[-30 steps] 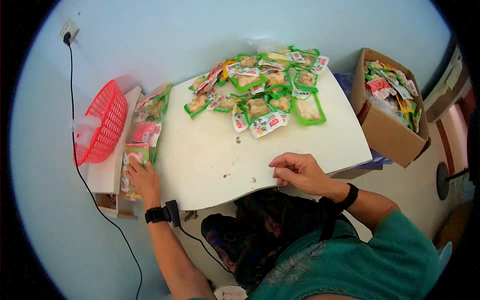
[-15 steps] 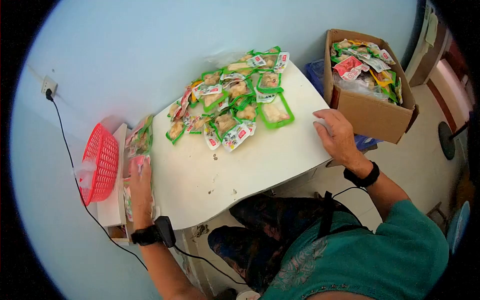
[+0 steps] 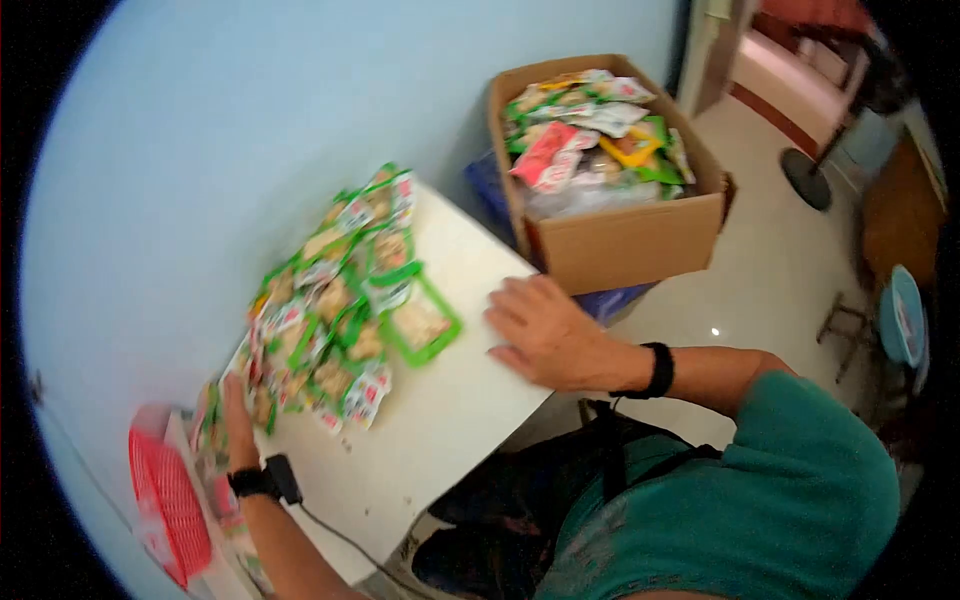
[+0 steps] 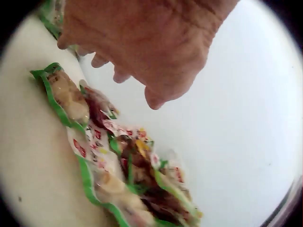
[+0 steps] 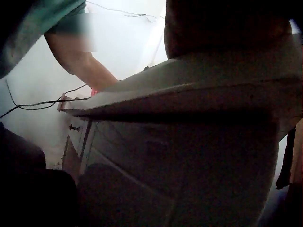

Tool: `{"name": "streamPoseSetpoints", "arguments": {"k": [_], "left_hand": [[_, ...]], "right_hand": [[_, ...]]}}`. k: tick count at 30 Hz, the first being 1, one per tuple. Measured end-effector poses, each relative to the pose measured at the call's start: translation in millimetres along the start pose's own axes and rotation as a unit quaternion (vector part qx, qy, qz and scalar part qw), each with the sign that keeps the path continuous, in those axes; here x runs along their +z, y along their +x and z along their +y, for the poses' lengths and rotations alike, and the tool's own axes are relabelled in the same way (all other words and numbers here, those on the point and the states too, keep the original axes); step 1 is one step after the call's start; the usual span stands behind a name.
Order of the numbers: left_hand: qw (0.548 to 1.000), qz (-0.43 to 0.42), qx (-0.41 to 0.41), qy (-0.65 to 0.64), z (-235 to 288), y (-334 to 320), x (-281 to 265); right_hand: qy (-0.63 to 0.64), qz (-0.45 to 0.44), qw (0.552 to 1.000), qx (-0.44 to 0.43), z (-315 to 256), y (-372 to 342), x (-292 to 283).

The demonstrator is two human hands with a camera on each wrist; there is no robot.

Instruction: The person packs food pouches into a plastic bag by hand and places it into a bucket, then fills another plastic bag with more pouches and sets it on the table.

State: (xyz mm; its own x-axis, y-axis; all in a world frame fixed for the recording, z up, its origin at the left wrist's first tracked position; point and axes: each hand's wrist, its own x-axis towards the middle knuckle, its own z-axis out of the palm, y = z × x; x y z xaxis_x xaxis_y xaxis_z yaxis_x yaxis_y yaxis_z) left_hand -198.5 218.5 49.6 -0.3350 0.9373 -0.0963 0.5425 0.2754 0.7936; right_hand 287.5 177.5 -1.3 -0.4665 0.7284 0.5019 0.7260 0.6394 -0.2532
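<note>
Sealed green-edged food packets (image 3: 330, 320) lie heaped on the white table (image 3: 480, 400). At the heap's left end is my left hand (image 3: 238, 425), beside the packets lying along the table's left side. The left wrist view shows this hand (image 4: 137, 42) from its back, fingers pointing down past a row of packets (image 4: 113, 184); no packet shows in its grasp. My right hand (image 3: 545, 335) rests on the table near its right edge with fingers spread, and is a dark shape in the right wrist view.
An open cardboard box (image 3: 630, 245) full of similar packets stands to the right of the table. A red plastic basket (image 3: 172, 510) sits on the low white unit at the left. A cable runs from the left wrist. Farther right are a stool (image 3: 845, 330) and a blue basin (image 3: 902, 315).
The head view has swung right, towards the box. My left hand has moved forward from the left-side packets to the heap's end. The right hand has gone from the front edge to the table's right side.
</note>
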Motion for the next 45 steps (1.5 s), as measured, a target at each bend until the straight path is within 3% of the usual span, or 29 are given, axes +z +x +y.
{"name": "streamPoseSetpoints", "arguments": {"k": [1,6,8,10,12,13,16,17,20,22,24,30,33,35,37,41,45], "left_hand": [[1.000,-0.014,0.012,-0.021,-10,17,0],[0.959,-0.087,0.068,-0.260,-74,90,5],[0.979,-0.028,0.054,-0.196,-71,94,15],[0.968,-0.028,0.075,-0.237,-77,101,20],[0.981,-0.040,-0.050,-0.183,22,28,43],[0.985,-0.090,-0.044,-0.137,11,35,40],[0.999,-0.015,0.021,-0.021,-6,46,48],[0.999,0.006,-0.002,-0.050,-5,43,53],[0.950,-0.127,0.088,-0.270,-130,158,42],[0.990,-0.013,0.052,-0.128,-71,102,70],[0.997,0.040,0.013,-0.066,-34,73,85],[0.959,-0.136,0.119,-0.219,16,11,78],[0.950,-0.071,0.137,-0.271,-5,25,85],[0.974,-0.052,0.176,-0.135,-4,15,73],[0.997,0.011,0.072,-0.019,61,-47,69],[0.971,0.097,0.220,0.012,63,-56,36],[0.959,0.114,0.255,0.044,134,-127,12]], "right_hand": [[-0.025,0.034,0.999,-0.024,3,-2,4],[-0.003,-0.005,1.000,0.004,1,-4,8],[-0.013,-0.005,1.000,0.004,-1,-5,10],[-0.025,-0.016,1.000,0.002,-2,-6,11],[-0.028,0.008,1.000,0.004,-5,-7,11],[-0.031,-0.003,1.000,0.003,-5,-7,12],[-0.007,-0.004,1.000,0.006,-5,-7,13],[-0.009,-0.002,1.000,0.002,-6,-6,13],[-0.017,0.004,1.000,-0.008,-7,-7,12],[-0.029,0.005,0.999,-0.016,-6,-7,14],[-0.031,0.005,0.999,-0.018,-6,-7,16],[-0.042,-0.001,0.999,-0.024,-7,-7,15],[-0.033,0.009,0.999,-0.019,-7,-7,14],[-0.048,0.010,0.999,-0.018,-8,-7,16],[-0.043,0.003,0.999,-0.016,-9,-8,15],[-0.046,0.007,0.999,-0.015,-7,-9,18],[-0.047,0.007,0.999,-0.019,-6,-8,18]]}}
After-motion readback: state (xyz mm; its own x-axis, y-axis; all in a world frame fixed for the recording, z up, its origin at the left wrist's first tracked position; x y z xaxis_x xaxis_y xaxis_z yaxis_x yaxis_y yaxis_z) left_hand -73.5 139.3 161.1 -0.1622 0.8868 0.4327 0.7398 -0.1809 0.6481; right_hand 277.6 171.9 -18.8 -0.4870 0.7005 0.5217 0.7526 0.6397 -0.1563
